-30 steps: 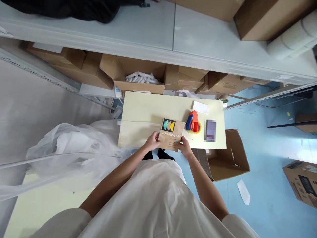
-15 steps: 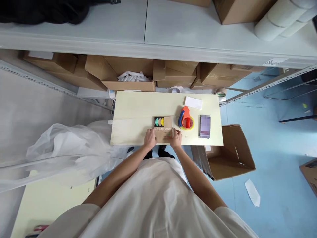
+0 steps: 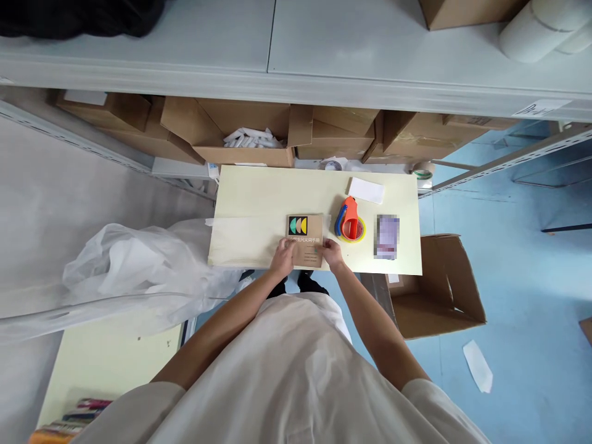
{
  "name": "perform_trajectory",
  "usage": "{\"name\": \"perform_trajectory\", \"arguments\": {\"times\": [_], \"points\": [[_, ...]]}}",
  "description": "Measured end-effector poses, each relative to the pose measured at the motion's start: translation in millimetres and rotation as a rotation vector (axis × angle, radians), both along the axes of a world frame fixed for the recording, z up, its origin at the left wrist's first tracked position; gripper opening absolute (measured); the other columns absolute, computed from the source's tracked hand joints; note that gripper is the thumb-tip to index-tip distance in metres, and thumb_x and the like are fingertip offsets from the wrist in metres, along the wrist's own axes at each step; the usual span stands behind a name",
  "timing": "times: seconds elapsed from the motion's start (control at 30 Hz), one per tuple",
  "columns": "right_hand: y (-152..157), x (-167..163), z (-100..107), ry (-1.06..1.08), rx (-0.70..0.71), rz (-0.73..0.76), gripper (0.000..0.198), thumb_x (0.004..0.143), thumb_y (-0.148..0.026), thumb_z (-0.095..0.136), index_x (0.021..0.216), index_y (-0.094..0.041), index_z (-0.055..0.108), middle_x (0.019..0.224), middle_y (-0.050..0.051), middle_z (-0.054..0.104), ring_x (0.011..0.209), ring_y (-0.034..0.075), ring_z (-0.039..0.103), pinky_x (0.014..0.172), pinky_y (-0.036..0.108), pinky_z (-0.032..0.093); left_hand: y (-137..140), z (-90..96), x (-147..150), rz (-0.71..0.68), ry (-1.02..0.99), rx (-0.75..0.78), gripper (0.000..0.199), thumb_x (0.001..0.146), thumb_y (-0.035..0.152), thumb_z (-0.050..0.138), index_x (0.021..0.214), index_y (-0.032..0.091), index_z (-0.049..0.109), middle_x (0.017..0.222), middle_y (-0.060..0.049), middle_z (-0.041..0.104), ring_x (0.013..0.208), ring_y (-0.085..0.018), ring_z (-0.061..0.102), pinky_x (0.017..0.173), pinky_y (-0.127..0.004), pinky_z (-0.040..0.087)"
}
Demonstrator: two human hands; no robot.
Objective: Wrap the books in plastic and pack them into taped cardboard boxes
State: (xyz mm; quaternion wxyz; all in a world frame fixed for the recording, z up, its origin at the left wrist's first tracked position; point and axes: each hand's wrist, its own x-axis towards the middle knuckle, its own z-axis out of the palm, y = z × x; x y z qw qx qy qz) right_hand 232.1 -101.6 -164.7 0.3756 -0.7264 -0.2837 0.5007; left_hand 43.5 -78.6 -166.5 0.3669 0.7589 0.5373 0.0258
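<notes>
A brown-covered book (image 3: 309, 250) with a black panel of coloured half-circles lies at the front of the cream table (image 3: 250, 191). My left hand (image 3: 283, 256) is closed on its left edge. On the opposite edge, my right hand (image 3: 332, 253) pinches the book with thumb and fingers. Beneath the book and to its left spreads thin translucent plastic wrap (image 3: 231, 240). Just right of my right hand stands an orange tape dispenser (image 3: 350, 219) with a roll of tape.
A blurred purple item (image 3: 387, 237) and a white slip (image 3: 366, 190) lie on the table's right side. An open carton (image 3: 444, 290) stands on the floor to the right. Crumpled plastic sheeting (image 3: 134, 259) hangs at left. Cardboard boxes (image 3: 245, 155) line the shelf behind.
The view has shifted slightly. My right hand has moved a little outward along the book's right edge, while my left hand stays at the left edge. The book remains in nearly the same place.
</notes>
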Motion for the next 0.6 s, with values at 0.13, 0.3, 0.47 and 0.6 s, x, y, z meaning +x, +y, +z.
{"name": "perform_trajectory", "arguments": {"times": [0.13,0.3,0.47,0.6], "points": [[-15,7,14,0.130,0.002,-0.051,0.037,0.058,-0.046,0.070,0.079,-0.019,0.056,0.079,0.005,0.067,0.072,0.020,0.063,0.068,0.035,0.053,-9,-6.2,4,0.007,-0.133,-0.005,0.068,0.070,-0.002,0.051,0.136,0.014,0.044,0.140,-0.017,0.035,0.134,-0.030,0.037,0.110,-0.044,0.037],[-46,23,42,0.027,0.004,-0.179,0.033,0.060,-0.040,0.068,0.084,-0.021,0.054,0.080,0.003,0.065,0.067,0.018,0.060,0.062,0.032,0.050,-21,11.5,49,0.029,-0.312,-0.149,0.057,0.079,0.015,0.056,0.135,0.017,0.046,0.140,-0.017,0.038,0.138,-0.032,0.030,0.114,-0.052,0.027],[-44,11,66,-0.046,0.070,-0.042,0.038,0.066,-0.037,0.067,0.096,-0.020,0.053,0.089,0.004,0.063,0.070,0.016,0.058,0.063,0.031,0.050,-22,47.5,70,0.139,-0.627,-0.272,0.051,0.090,0.042,0.049,0.135,0.020,0.046,0.135,-0.014,0.047,0.122,-0.024,0.051,0.106,-0.041,0.040],[-24,-24,64,0.145,0.116,0.112,0.048,0.066,-0.040,0.069,0.109,-0.022,0.055,0.104,0.006,0.059,0.081,0.016,0.058,0.068,0.031,0.051,-10,55.7,36,0.316,-0.696,-0.245,0.052,0.090,0.056,0.043,0.123,0.018,0.057,0.121,-0.014,0.059,0.112,-0.025,0.057,0.098,-0.040,0.045]]}}
